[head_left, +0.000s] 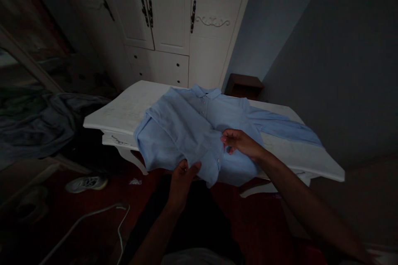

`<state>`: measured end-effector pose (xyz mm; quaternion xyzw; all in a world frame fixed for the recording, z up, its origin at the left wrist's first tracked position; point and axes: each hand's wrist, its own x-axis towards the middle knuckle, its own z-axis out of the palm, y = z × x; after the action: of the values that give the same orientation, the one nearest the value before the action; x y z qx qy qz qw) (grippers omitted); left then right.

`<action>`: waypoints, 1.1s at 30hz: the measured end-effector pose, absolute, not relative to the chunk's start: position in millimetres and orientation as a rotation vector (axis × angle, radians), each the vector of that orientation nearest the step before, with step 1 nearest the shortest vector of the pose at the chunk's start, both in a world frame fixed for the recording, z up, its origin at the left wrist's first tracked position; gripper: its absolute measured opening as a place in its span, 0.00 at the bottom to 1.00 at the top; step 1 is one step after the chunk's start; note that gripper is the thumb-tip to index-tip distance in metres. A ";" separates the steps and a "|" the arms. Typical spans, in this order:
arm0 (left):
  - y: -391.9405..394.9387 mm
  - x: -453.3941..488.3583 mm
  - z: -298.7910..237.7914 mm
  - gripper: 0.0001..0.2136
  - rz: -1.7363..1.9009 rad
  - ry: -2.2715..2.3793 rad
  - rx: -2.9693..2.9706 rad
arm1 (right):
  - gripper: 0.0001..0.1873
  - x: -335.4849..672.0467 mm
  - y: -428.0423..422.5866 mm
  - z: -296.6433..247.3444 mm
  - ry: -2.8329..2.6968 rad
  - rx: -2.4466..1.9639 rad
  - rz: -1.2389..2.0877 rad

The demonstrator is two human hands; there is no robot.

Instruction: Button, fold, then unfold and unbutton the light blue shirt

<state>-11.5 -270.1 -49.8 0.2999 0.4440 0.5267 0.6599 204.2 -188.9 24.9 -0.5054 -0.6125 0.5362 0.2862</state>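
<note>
A light blue button-up shirt lies front side up on a white table, its collar toward the far edge. One sleeve is folded diagonally across the front, with its buttoned cuff near the close edge. My left hand pinches the fabric at the near side of that sleeve. On the cuff's other side, my right hand has thumb and fingers closed on the sleeve edge. The other sleeve stretches out to the right over the tabletop. The shirt's hem hangs a little over the near edge.
Behind the table stands a white wardrobe with dark handles. A small brown box-like stand is by the wall. Dark clothes are heaped at left. A shoe and a white cable lie on the red floor.
</note>
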 end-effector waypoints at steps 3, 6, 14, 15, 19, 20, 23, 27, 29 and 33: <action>-270.6 -10.8 -49.2 0.21 1.192 1.071 0.704 | 0.19 202.5 -191.6 26.7 -1.505 -1.295 1.502; -270.6 -12.8 -52.0 0.20 1.203 1.101 0.667 | 0.21 201.0 -193.1 25.4 -1.458 -1.322 1.559; -274.0 -10.4 -58.9 0.16 1.076 0.754 0.656 | 0.19 192.5 -204.3 17.0 -1.677 -1.355 1.293; -275.9 -10.3 -59.5 0.16 1.045 0.728 0.643 | 0.19 193.2 -206.7 16.8 -1.674 -1.326 1.283; -283.9 -9.9 -63.7 0.20 0.905 0.706 0.627 | 0.20 201.2 -217.6 16.9 -1.626 -1.278 1.425; -285.4 -9.0 -65.3 0.21 0.871 0.714 0.643 | 0.21 203.3 -220.4 17.0 -1.626 -1.279 1.468; -287.4 -4.4 -70.8 0.18 0.848 0.770 0.712 | 0.22 206.9 -228.0 18.2 -1.656 -1.297 1.491; -286.8 1.6 -72.7 0.13 0.941 0.795 0.685 | 0.21 208.2 -235.1 21.9 -1.724 -1.329 1.409; -286.6 3.0 -69.9 0.13 0.980 0.751 0.636 | 0.21 209.4 -238.2 24.0 -1.733 -1.336 1.463; -287.3 4.8 -61.6 0.17 0.994 0.681 0.608 | 0.22 209.8 -247.1 25.6 -1.754 -1.361 1.626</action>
<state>4.8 -287.3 -61.6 0.2812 0.3150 0.4603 0.7809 209.8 -247.1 25.6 -0.4853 -0.6252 0.5796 0.1939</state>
